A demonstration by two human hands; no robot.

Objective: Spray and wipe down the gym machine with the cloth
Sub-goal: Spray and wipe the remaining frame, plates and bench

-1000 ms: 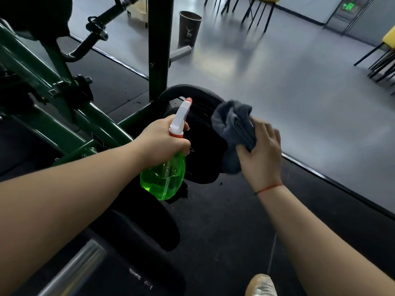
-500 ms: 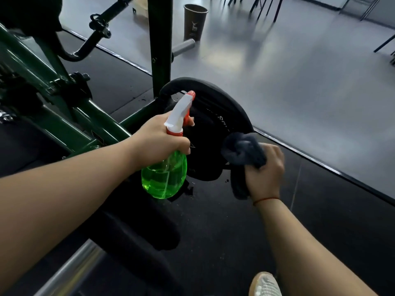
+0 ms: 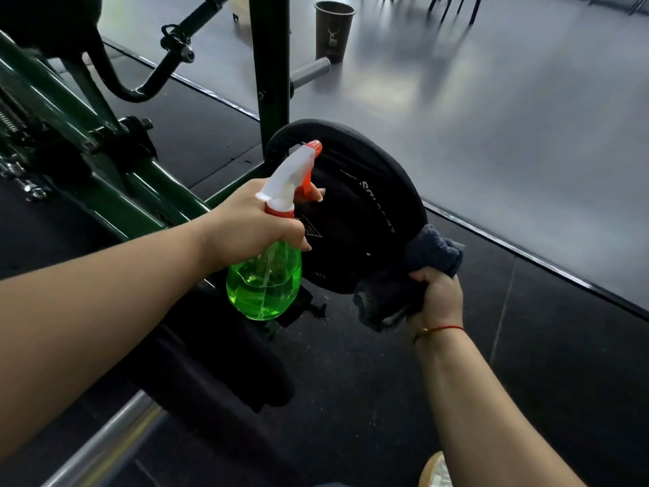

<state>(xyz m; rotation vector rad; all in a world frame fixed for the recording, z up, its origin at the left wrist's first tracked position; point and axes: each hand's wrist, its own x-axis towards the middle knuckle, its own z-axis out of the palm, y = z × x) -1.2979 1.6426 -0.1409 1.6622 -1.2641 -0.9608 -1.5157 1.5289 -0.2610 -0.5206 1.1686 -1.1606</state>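
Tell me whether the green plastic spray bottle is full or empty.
Partly full: in the green plastic spray bottle, gripped by the left hand, liquid reaches about midway up.

The left forearm point(image 3: 105, 311) and right forearm point(image 3: 467, 391) are bare. A thin red string bracelet point(image 3: 446, 327) with one small gold bead circles the right wrist. The left hand point(image 3: 246, 223) has longish nails. A pale shoe point(image 3: 435, 472) with a tan rim shows at the bottom edge.

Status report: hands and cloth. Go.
Left hand grips spray bottle. Right hand grips cloth against weight plate lower rim. Nothing in the way.
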